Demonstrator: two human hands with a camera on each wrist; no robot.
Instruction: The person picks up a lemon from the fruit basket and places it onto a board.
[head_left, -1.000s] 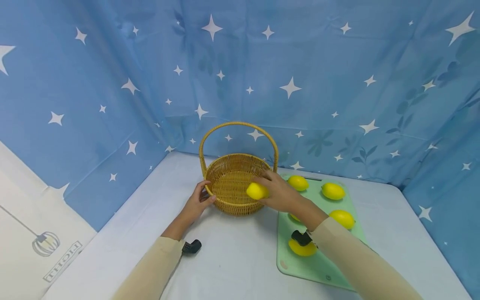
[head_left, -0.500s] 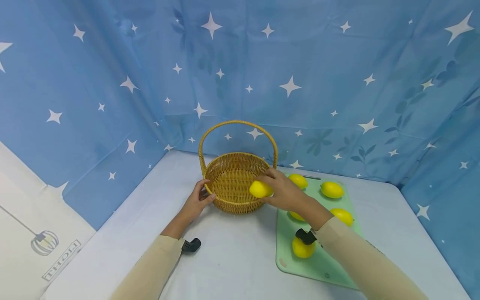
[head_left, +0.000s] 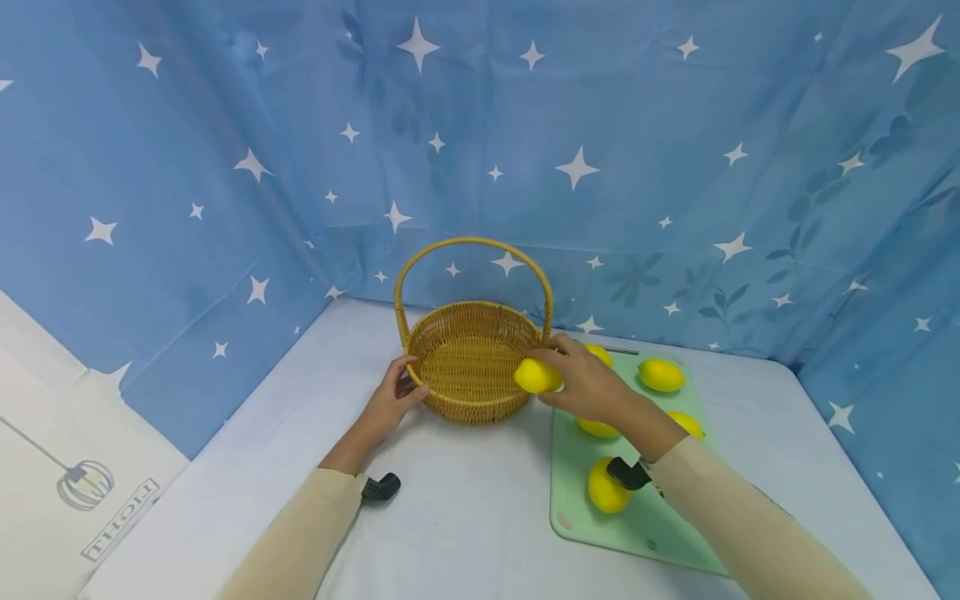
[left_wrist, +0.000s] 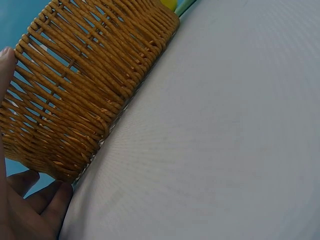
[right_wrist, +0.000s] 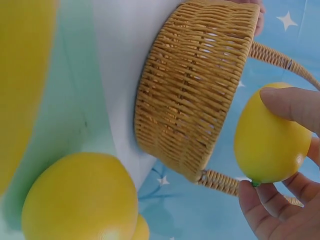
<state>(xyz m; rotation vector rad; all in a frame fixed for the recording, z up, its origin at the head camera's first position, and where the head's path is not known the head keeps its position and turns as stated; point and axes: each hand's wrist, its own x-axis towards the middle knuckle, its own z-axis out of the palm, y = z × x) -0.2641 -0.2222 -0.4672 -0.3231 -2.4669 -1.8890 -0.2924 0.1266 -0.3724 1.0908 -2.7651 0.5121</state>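
My right hand (head_left: 585, 379) holds a yellow lemon (head_left: 538, 376) at the right rim of a wicker basket (head_left: 471, 408) with a tall arched handle. In the right wrist view the lemon (right_wrist: 270, 137) sits between thumb and fingertips, its green stem end by a fingertip, apart from the basket wall (right_wrist: 190, 85). My left hand (head_left: 387, 398) grips the basket's left side. In the left wrist view the thumb lies at the rim and fingers (left_wrist: 57, 202) touch low on the wall. The basket's woven floor shows bare in the head view.
Right of the basket lies a light green board (head_left: 637, 533) bearing several lemons, among them a near one (head_left: 608, 485) and a far right one (head_left: 662, 375). My right arm partly covers some. Blue star-patterned curtain (head_left: 577, 217) borders the white table (head_left: 465, 500) behind.
My right hand has drawn rightward with its lemon, from over the basket to the right rim. The nearest lemon on the board has turned to a more upright lie. The left hand stays put.
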